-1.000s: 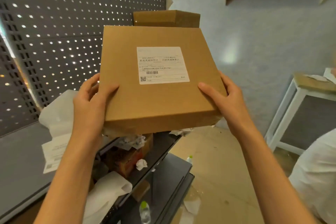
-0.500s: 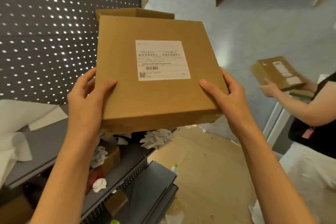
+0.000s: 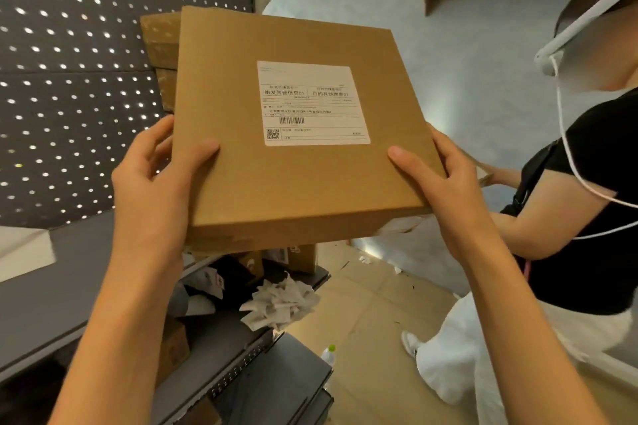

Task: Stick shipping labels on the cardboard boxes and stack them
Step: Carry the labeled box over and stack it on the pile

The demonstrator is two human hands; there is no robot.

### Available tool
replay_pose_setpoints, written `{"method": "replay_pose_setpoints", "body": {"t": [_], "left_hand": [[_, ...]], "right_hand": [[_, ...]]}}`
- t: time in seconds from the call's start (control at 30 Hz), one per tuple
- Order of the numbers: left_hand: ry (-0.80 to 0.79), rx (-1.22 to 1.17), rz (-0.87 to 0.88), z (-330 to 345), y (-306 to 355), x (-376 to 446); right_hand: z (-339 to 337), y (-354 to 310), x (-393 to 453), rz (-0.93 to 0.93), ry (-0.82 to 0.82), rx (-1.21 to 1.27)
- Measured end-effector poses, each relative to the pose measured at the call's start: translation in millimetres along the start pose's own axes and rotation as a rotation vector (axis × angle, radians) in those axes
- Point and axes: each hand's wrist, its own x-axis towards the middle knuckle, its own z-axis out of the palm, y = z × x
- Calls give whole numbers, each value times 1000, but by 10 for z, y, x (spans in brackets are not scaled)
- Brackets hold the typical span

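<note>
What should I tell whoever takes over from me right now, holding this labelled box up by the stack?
Left hand: grips the left edge of the cardboard box, thumb on top.
Right hand: grips the right edge the same way.
Things: the box is held up in the air, tilted toward the camera. The stacked boxes sit behind it against the pegboard.
Done: the shipping label is stuck flat on the top face.
Left: set this box on the stack. A bystander stands close on the right, so move with care.
</note>
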Motion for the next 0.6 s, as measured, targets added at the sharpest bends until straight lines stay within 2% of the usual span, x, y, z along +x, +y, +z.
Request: {"method": "replay_pose_setpoints", "body": {"t": [0.6], "left_hand": [[206, 84, 120, 1106, -61, 528]], "right_hand": [[-419, 537, 1470, -85, -164, 131]]}}
